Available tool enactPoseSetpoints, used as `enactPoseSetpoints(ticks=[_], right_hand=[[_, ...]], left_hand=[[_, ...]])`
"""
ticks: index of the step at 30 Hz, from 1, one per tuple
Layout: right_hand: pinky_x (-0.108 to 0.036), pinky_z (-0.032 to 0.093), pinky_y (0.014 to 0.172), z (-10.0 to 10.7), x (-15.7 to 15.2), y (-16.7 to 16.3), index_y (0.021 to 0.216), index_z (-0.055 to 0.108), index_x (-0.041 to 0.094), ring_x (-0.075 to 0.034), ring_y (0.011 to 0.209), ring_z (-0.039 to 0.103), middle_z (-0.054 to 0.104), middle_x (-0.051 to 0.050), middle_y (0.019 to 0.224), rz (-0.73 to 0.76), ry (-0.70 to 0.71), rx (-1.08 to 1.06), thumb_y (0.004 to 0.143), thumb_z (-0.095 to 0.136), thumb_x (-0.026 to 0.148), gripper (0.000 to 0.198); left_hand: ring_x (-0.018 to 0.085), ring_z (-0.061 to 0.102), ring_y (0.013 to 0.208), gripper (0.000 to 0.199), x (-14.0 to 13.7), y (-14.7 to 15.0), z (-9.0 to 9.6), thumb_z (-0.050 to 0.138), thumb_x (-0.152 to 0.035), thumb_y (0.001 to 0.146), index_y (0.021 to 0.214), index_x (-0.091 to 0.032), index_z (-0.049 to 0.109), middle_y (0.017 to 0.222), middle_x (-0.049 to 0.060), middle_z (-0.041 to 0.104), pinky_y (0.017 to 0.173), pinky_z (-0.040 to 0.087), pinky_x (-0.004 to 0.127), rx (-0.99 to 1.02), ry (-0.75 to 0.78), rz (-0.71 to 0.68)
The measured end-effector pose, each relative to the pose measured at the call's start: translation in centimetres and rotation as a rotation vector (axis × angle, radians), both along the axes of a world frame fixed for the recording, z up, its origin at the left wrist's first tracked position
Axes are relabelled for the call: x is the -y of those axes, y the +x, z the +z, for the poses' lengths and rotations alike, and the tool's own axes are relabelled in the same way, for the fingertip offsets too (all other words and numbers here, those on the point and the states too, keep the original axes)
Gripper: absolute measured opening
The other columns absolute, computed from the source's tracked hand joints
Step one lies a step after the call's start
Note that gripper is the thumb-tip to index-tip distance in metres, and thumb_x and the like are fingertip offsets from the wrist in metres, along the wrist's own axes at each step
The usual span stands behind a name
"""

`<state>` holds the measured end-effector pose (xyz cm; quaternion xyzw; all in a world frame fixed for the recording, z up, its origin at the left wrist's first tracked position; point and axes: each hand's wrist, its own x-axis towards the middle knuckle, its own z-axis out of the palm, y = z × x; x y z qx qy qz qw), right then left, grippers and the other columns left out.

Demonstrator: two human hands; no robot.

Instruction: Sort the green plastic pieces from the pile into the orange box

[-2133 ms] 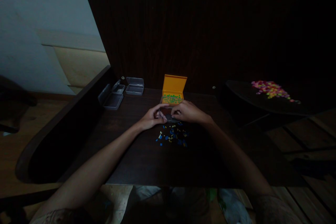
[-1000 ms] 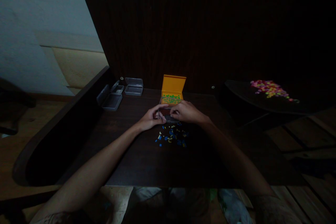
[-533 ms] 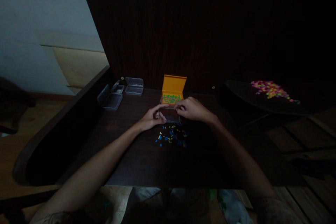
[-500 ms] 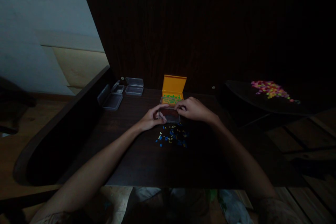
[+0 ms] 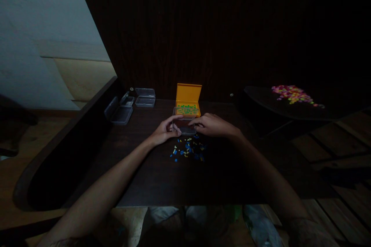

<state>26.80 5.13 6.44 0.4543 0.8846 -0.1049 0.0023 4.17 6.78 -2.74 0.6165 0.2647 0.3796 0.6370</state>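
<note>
My left hand grips the left side of a small clear plastic box, its thumb in front and its fingers at the back. The box's clear lid stands raised. On the box's right, my right hand reaches over with the index finger stretched out and apart from the thumb; no piece shows in it. Just in front of the box, small blue and pale yellow pieces lie scattered. Behind it stands an open orange-yellow box with small green pieces inside, partly seen through the clear lid.
Several open clear boxes stand at the back left, among them a larger box and another box. A raised side panel edges the dark table on the left. Pink and yellow pieces are heaped on a dark shelf at right.
The right hand's fingers have gone from a pinch at the clear box's edge to a stretched index finger. The left hand keeps its grip. The whole view has shifted slightly.
</note>
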Motion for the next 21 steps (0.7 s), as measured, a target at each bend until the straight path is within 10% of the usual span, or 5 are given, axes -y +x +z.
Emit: enactPoseSetpoints(ticks=[10,21], right_hand=[[-0.020,0.033,0.053,-1.4,2.4,2.1,0.091,0.074,0.014,-0.008,0.047,0.043,0.054,0.004,0.053,-0.024,0.070,-0.425,0.084,0.051,0.025,0.026],[-0.029,0.039,0.080,-5.2,4.8,3.0,0.097,0.073,0.022,-0.016,0.079,0.061,0.073,-0.002,0.086,-0.035,-0.089,-0.236,0.083,0.063,0.030,0.020]], left_hand=[[0.012,0.064,0.072,0.074,-0.2,0.0,-0.3,0.077,-0.016,0.069,0.136,-0.016,0.046,0.079,0.002,0.066,0.071,0.048,0.025,0.000,0.010,0.031],[0.013,0.065,0.074,0.073,0.0,-0.1,0.1,0.078,-0.021,0.069,0.134,-0.015,0.047,0.081,0.003,0.069,0.074,0.048,0.025,-0.025,0.009,0.064]])
